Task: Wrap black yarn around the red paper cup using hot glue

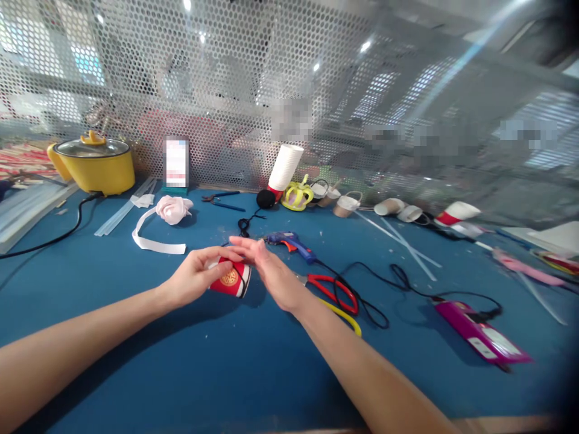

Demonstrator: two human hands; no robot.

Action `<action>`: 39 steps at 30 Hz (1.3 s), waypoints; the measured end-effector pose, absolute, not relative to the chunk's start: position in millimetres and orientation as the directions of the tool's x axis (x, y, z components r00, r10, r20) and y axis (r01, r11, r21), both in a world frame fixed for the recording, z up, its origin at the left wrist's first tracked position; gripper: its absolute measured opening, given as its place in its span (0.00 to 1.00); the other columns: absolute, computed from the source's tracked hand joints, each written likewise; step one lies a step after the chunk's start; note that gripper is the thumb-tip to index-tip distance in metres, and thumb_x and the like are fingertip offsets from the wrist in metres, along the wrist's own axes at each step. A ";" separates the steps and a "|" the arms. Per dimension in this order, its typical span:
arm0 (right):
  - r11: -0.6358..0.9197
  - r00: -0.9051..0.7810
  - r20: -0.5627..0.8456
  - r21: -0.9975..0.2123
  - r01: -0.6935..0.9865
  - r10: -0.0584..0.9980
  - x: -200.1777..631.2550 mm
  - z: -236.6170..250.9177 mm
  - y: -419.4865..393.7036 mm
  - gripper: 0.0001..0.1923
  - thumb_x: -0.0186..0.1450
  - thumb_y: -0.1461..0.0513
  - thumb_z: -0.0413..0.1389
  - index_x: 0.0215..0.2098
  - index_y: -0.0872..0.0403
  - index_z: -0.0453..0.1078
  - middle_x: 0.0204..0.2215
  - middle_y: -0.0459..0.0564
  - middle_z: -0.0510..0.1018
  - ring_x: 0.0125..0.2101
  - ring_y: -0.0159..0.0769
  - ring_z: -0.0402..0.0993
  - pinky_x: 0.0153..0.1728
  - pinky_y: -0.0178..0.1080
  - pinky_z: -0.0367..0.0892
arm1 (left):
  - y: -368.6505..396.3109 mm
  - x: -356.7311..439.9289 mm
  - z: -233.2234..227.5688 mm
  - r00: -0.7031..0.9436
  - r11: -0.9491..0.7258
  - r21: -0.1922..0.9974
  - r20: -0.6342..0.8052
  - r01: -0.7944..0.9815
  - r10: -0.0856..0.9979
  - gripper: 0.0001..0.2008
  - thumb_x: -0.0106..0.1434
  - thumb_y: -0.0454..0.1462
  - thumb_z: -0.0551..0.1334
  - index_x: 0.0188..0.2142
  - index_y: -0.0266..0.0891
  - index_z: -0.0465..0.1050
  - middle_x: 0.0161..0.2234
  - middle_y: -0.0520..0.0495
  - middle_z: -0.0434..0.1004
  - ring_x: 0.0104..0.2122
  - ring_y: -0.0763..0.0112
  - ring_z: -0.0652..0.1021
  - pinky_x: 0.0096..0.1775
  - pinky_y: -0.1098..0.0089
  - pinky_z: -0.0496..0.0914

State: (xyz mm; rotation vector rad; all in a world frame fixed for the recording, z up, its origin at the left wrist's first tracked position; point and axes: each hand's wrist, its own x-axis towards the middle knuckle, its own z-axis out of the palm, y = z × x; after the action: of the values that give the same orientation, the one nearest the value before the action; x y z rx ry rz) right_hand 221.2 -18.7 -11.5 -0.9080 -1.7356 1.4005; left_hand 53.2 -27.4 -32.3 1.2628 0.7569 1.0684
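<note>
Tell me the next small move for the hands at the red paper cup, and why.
Probably close the right hand onto the red paper cup to steady it. The left hand already grips the cup, which lies tilted over the blue table, while the right hand's open fingers only meet its rim.
</note>
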 end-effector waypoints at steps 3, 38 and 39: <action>0.163 -0.489 0.113 -0.985 0.060 0.865 217.3 -11.1 -17.9 0.29 0.65 0.44 0.37 0.50 0.53 0.64 0.49 0.54 0.71 0.49 0.36 0.67 0.49 0.42 0.62 | -27.2 52.8 -33.5 0.343 -0.016 0.989 0.066 -0.146 0.937 0.13 0.53 0.42 0.63 0.35 0.35 0.73 0.37 0.45 0.76 0.32 0.69 0.75 0.36 0.70 0.68; 0.068 -0.199 -0.038 -0.862 0.502 0.979 287.6 24.7 -23.7 0.12 0.55 0.57 0.56 0.33 0.59 0.69 0.24 0.51 0.76 0.20 0.30 0.70 0.22 0.34 0.67 | -21.1 49.8 -24.8 0.180 0.050 0.967 -0.097 0.251 0.979 0.15 0.52 0.46 0.61 0.31 0.35 0.72 0.23 0.49 0.75 0.22 0.72 0.72 0.25 0.74 0.63; 0.068 -0.229 -0.055 -0.866 0.496 0.972 284.9 24.2 -27.9 0.12 0.55 0.58 0.56 0.34 0.59 0.70 0.26 0.52 0.77 0.21 0.30 0.71 0.22 0.33 0.68 | -20.8 49.9 -24.4 0.178 0.049 0.964 -0.098 0.260 0.979 0.15 0.52 0.46 0.61 0.31 0.35 0.72 0.23 0.49 0.75 0.22 0.72 0.73 0.24 0.73 0.63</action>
State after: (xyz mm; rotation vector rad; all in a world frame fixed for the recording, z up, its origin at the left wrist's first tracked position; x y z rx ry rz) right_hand 284.9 -27.9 24.2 -1.4601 -1.7847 1.0859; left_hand 49.9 -20.8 -24.4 1.4209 1.2808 0.8797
